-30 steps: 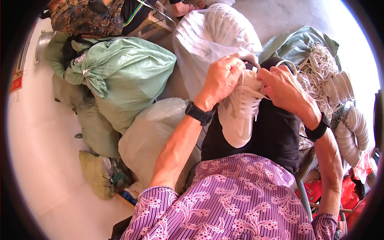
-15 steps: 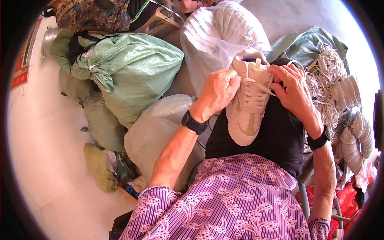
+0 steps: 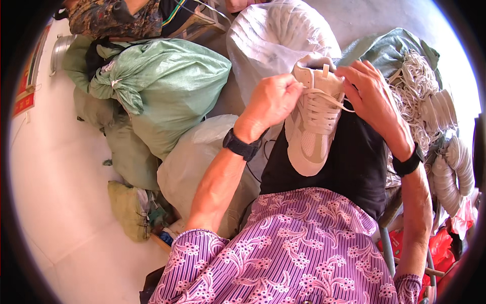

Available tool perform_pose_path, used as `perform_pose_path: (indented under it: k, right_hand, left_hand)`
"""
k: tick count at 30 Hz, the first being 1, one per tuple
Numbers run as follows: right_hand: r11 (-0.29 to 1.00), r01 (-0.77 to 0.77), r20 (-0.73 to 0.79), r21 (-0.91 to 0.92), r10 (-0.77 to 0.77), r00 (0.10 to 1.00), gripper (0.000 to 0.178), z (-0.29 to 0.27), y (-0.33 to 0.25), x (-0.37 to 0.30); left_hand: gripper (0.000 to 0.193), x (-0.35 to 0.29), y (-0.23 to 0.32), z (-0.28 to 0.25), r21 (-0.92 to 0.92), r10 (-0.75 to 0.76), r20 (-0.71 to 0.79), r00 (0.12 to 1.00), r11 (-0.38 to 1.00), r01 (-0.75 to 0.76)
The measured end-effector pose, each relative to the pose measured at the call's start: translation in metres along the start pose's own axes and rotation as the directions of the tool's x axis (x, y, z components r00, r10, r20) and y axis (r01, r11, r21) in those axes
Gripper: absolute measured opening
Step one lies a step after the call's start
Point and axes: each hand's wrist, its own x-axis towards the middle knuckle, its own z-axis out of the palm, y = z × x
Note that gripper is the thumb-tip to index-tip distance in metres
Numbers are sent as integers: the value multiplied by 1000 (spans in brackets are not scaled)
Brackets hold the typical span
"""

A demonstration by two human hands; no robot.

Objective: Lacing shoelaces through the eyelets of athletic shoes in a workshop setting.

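A beige and off-white sneaker [image 3: 308, 147] rests on my dark-clad lap with its toe toward me and its heel away. Flat pale shoelaces [image 3: 323, 114] cross over its tongue [image 3: 326, 81]. On the shoe's left side, my left hand [image 3: 271, 104] is closed, a lace pinched between thumb and forefinger by the upper eyelets. My right hand [image 3: 372, 99] has bent fingers at the upper right edge of the shoe opening; what lies between the fingertips is too small to make out. A loose lace end sticks out to the right below that hand.
Left of me stand a tied green woven sack [image 3: 177, 96] and a whitish plastic bag [image 3: 197, 167]. Ahead is a clear bag of pale items [image 3: 283, 30]. Bundles of white laces [image 3: 412, 86] hang at right, above red plastic bags [image 3: 440, 245]. Another person's arm [image 3: 135, 5] shows at the top.
My right fingers have moved up from the lace to the shoe's top edge, and a lace end now hangs free below them. My left hand has shifted slightly left and up.
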Motion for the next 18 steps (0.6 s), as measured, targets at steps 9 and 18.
perform_pose_path:
  k: [9,18]
  right_hand:
    - [983,112,99,143,-126,987,15,31,-12,29]
    - [994,28,230,101,-51,972,11,44,-11,37]
  left_hand:
    - [33,-6,-17,17,-355,-133,66,989,923,148]
    - [31,-5,-17,10,-383,-169,159,973,897,219]
